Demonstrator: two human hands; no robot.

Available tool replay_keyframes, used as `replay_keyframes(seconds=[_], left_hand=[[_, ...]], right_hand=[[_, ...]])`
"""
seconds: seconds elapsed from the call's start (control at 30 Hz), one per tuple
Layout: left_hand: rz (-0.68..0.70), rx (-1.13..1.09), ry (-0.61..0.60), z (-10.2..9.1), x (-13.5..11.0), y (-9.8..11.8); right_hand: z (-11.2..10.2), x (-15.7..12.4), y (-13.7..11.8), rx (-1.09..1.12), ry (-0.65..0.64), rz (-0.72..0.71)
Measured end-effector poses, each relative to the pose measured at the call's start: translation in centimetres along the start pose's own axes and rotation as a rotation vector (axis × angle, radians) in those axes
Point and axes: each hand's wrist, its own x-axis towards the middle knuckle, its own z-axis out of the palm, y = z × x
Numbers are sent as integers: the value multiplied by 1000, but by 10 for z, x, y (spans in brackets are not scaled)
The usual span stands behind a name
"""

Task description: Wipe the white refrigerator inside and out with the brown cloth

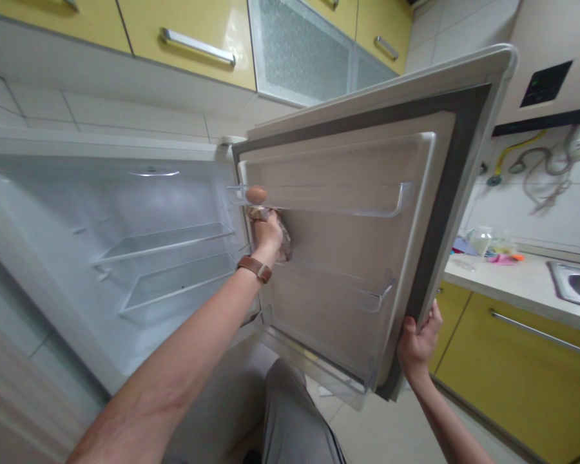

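Observation:
The fridge door (pixel 459 161) stands swung open to the right. My left hand (pixel 269 231) reaches to the door's inner panel, closed on a brownish cloth (pixel 283 240) pressed just under the upper door shelf (pixel 319 201). A brown egg (pixel 256 194) rests at the left end of that shelf, right above my fingers. I wear a brown watch strap (pixel 254 268) on the left wrist. My right hand (pixel 418 343) grips the door's outer edge low down, fingers wrapped round it.
The fridge cavity (pixel 140 245) on the left shows bare glass shelves. Yellow cabinets (pixel 512 374) and a counter (pixel 507 277) with small items and a sink (pixel 577 287) lie to the right. Upper yellow cupboards (pixel 193 32) hang overhead. My knee (pixel 290 406) is below.

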Motion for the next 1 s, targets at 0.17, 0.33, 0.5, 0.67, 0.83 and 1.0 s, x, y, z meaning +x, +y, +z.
replay_keyframes(seconds=[0.17, 0.33, 0.5, 0.67, 0.83, 1.0], left_hand=[[203, 290, -209, 15, -66, 15], [392, 461, -674, 5, -127, 51], [649, 463, -973, 10, -165, 77], [790, 740, -1143, 6, -151, 69], [559, 989, -1343, 6, -119, 75], [449, 1160, -1308, 4, -76, 78]], right_hand=[[-2, -3, -1, 26, -6, -3], [-3, -5, -4, 2, 0, 16], [-4, -3, -5, 38, -18, 4], [-2, 1, -2, 19, -20, 19], [-1, 3, 0, 2, -15, 9], [0, 4, 4, 6, -22, 6]])
